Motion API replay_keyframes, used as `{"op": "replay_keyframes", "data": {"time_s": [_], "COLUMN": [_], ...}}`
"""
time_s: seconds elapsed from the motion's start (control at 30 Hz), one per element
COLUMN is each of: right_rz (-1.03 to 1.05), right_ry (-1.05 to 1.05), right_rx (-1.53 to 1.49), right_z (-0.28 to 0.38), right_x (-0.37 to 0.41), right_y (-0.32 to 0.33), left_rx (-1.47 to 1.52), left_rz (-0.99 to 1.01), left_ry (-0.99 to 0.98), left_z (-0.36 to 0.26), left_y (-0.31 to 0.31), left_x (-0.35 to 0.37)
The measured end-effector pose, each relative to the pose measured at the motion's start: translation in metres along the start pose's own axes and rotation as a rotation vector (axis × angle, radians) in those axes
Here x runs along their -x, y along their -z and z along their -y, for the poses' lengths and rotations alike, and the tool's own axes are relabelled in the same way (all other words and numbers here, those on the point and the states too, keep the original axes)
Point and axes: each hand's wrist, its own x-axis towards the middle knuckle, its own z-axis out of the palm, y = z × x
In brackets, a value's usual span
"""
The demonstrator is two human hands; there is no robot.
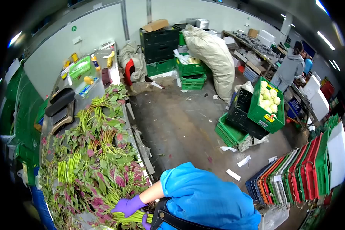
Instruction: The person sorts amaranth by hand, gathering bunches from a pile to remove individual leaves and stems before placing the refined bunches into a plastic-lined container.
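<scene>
Leafy amaranth (pixel 103 172) with purple and green leaves is spread in a heap over the table to the left. My right hand (pixel 128 206), in a purple glove, is closed over a bunch of amaranth stems (pixel 130 219) at the heap's near edge. Close to the cut ends of the same stems is my left hand (pixel 145 221), also gloved in purple. Only part of it shows, with its fingers curled against the stems. Higher up the table lies a separate bundle of pale green stems (pixel 69 167).
A black-topped scale (pixel 61 105) stands on the table near a green basket (pixel 80 68). Across the floor are stacked crates, one green crate holding cauliflower (pixel 269 97), and a large white sack (pixel 212 53). Folded crates (pixel 295 172) stand at right. Another person (pixel 289 67) is far back.
</scene>
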Motion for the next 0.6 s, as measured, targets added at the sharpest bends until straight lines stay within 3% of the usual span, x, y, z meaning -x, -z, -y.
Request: {"op": "replay_keyframes", "data": {"time_s": [0.13, 0.3, 0.37, 0.43, 0.5, 0.53, 0.57, 0.6], "right_rz": [-0.042, -0.205, -0.080, -0.163, 0.116, 0.134, 0.271, 0.162], "right_ry": [-0.139, -0.239, -0.449, -0.424, -0.570, -0.557, -0.295, -0.262], "right_rx": [0.036, 0.050, -0.233, -0.329, -0.651, -0.563, -0.635, -0.632], "right_z": [0.008, -0.027, -0.026, -0.027, -0.006, -0.017, -0.025, -0.039], "right_x": [0.026, 0.037, 0.051, 0.064, 0.078, 0.069, 0.081, 0.081], "right_y": [0.019, -0.011, -0.003, -0.005, 0.023, 0.008, 0.012, 0.000], "left_rx": [-0.014, 0.002, 0.019, 0.042, 0.072, 0.092, 0.130, 0.175], "left_rz": [0.035, 0.031, 0.021, 0.010, -0.019, -0.035, -0.058, -0.089], "left_ry": [0.024, 0.053, 0.061, 0.071, 0.073, 0.078, 0.075, 0.069], "left_z": [-0.004, -0.006, -0.007, -0.008, -0.009, -0.008, -0.007, -0.007], "left_y": [-0.003, -0.003, -0.001, 0.002, 0.010, 0.016, 0.025, 0.036], "left_x": [-0.005, -0.012, -0.011, -0.010, -0.007, -0.004, 0.001, 0.009]}}
